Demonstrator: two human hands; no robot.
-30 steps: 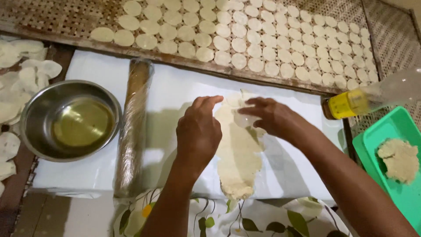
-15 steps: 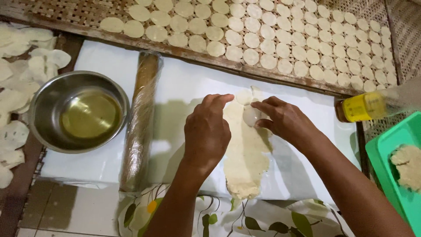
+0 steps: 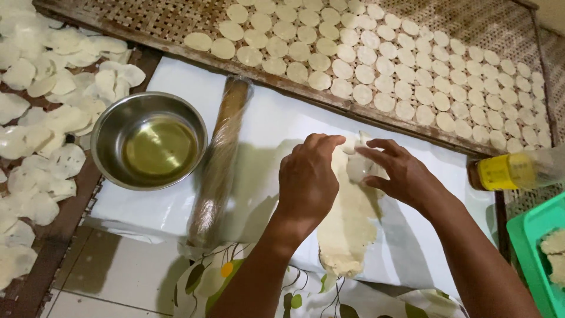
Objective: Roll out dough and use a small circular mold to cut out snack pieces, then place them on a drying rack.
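Observation:
A long flattened strip of pale dough (image 3: 347, 224) lies on a white plastic sheet (image 3: 253, 135). My left hand (image 3: 307, 179) rests palm down on the strip's left side, fingers pressing near its far end. My right hand (image 3: 393, 171) holds a small round clear cutter (image 3: 359, 168) against the dough's top end. A rolling pin wrapped in clear plastic (image 3: 220, 159) lies to the left of my hands.
A steel bowl of yellow oil (image 3: 150, 141) sits at the left. A woven tray (image 3: 482, 23) at the back holds several rows of cut dough discs (image 3: 376, 65). Dried white discs (image 3: 47, 118) pile at far left. An oil bottle (image 3: 518, 169) and green tray (image 3: 532, 253) sit right.
The view has shifted, so everything sits lower and further right in the frame. Both hands stay at the dough's far end, with the right hand still on the cutter.

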